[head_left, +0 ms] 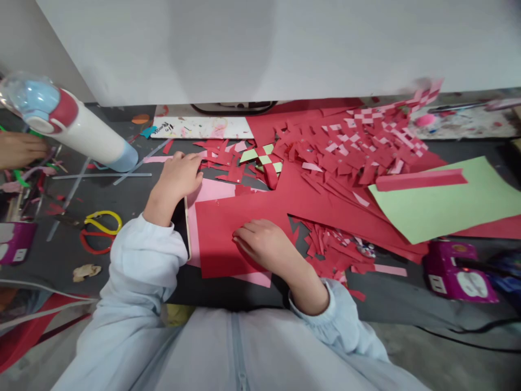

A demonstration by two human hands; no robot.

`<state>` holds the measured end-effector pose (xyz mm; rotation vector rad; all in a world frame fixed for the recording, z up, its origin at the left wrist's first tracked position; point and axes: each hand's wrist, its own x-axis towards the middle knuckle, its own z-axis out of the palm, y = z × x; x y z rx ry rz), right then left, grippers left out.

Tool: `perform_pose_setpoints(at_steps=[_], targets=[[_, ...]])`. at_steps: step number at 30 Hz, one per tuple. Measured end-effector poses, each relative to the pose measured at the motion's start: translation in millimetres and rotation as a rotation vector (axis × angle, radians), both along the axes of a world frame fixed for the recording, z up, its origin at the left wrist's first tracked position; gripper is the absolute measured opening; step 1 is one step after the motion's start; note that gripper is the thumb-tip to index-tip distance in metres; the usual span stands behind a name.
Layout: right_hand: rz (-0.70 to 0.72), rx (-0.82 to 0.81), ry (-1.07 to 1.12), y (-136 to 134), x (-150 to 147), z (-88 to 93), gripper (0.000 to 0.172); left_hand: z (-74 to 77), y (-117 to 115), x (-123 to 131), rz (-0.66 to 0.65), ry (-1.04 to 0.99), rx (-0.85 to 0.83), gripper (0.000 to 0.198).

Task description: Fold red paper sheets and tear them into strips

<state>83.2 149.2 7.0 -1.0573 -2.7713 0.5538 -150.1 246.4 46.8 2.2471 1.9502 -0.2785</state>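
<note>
My left hand point(179, 176) is at the top left corner of a pink sheet point(211, 190), its fingers bent but apart over a pink paper strip point(154, 159). Small red woven paper pieces point(232, 172) lie just beyond its fingertips. My right hand point(262, 241) rests with its fingers lying on a red paper sheet point(220, 239), which covers most of the pink one. Nothing shows in its grasp. A green and white checkered woven piece point(265, 158) lies beyond the red sheet. Beside my left forearm is the edge of a pale flat object point(188, 228).
A white bottle point(95, 133) leans into view at left, near yellow-and-red scissors point(95, 231). Red and pink woven pieces point(345, 146) are heaped at right, by a green sheet point(448, 206) and a purple box point(458, 271). Another person's hand point(20, 149) is far left.
</note>
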Motion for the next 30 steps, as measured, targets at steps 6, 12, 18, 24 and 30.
perform_pose_setpoints(at_steps=[6, 12, 18, 24, 30], targets=[[-0.007, -0.005, 0.012, 0, 0, -0.5, 0.03, -5.0, 3, 2, 0.012, 0.017, -0.01, 0.044], [-0.008, -0.007, 0.019, 1, 1, -0.4, 0.03, -7.1, 8, 3, 0.024, 0.038, -0.009, 0.048], [-0.005, 0.0, 0.018, 1, 1, -1.9, 0.03, -2.8, 9, 5, 0.017, 0.04, 0.019, 0.043], [-0.007, 0.009, 0.013, 1, 1, -2.8, 0.031, 3.1, 7, -2, 0.005, 0.08, 0.018, 0.04], [-0.014, 0.013, 0.017, 1, 1, -4.5, 0.031, -10.1, 13, -2, 0.045, 0.026, 0.113, 0.033]])
